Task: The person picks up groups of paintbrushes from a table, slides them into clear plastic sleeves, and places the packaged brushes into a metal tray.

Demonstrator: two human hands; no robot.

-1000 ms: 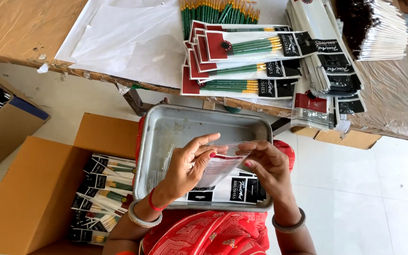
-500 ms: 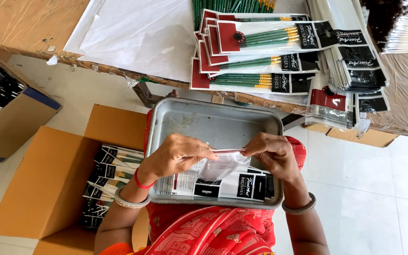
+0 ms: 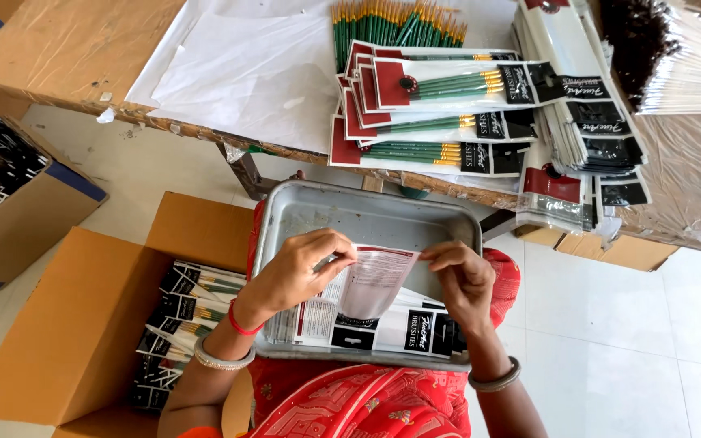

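Packet [image 3: 373, 280] now higher between hands [image 3: 383, 272]

On the desk [image 3: 58, 57] lie white paper sheets [image 3: 237, 73], loose green-handled paintbrushes [image 3: 391, 24] and fanned packs of brushes [image 3: 440, 113], with stacked empty sleeves [image 3: 594, 122] beside them. On the floor [image 3: 651, 341], an open cardboard box [image 3: 83, 324] holds packed brush sets [image 3: 188, 316]; a second box [image 3: 18, 211] stands near it.

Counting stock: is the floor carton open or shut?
Open: the carton's flaps are spread and brush packs show inside.
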